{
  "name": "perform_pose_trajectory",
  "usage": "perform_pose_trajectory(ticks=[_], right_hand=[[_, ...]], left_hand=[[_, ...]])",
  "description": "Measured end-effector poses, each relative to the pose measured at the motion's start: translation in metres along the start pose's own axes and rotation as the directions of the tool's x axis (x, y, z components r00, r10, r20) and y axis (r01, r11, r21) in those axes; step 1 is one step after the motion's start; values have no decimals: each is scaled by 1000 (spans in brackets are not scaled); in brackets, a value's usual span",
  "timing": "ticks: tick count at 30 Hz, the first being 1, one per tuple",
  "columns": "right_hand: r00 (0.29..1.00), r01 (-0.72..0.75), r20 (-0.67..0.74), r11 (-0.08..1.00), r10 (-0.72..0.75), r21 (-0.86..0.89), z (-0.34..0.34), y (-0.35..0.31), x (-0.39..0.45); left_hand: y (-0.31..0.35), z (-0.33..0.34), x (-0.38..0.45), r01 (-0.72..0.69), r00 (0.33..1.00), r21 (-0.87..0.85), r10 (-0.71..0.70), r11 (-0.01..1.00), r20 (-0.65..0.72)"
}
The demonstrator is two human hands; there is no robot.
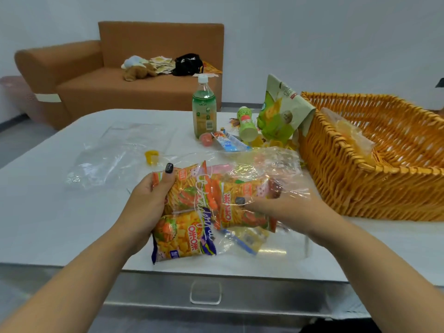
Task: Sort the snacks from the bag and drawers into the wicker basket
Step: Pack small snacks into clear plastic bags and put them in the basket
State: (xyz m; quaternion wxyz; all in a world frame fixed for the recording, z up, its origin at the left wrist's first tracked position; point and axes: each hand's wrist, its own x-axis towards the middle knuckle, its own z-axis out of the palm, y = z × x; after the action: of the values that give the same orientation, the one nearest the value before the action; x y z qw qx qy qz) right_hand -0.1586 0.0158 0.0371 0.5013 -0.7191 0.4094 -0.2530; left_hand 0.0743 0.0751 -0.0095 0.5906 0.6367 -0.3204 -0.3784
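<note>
A clear plastic bag (269, 164) lies on the white table (48, 212) in front of me with orange snack packets half out of it. My left hand (146, 203) grips one orange snack packet (187, 188) by its left edge, thumb on top. Inside the bag, my right hand (276, 203) holds a second orange packet (240, 205). A yellow and purple snack packet (180, 236) lies just below them. The wicker basket (348, 183) stands to the right with a pale wrapped snack (353, 135) inside.
Behind the bag stand a green drink bottle (204, 109), a small green bottle (246, 123), a green snack pouch (281, 109) and small sweets. An empty clear bag (115, 150) and a yellow jelly cup (151, 156) lie left. A drawer handle (205, 292) sits below the table's edge. A brown sofa (120, 75) is behind.
</note>
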Motion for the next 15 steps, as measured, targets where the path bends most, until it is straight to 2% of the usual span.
perform_pose_trajectory(ticks=[3,7,10,12,15], right_hand=[[997,-74,-31,979,69,-192,7,5,3],[990,-141,-46,967,134,-211,16,13,13],[977,-183,114,983,181,6,17,20,16],[963,-188,227,965,145,183,14,20,16],[958,-212,263,901,115,379,17,20,16]], left_hand=[[0,1,-1,22,999,-29,-21,999,43],[1,3,-5,41,993,-56,-35,998,110],[4,7,-8,45,991,-38,-40,998,128],[9,7,-15,49,987,-33,-44,998,152],[20,4,-28,79,976,-48,-67,996,208]])
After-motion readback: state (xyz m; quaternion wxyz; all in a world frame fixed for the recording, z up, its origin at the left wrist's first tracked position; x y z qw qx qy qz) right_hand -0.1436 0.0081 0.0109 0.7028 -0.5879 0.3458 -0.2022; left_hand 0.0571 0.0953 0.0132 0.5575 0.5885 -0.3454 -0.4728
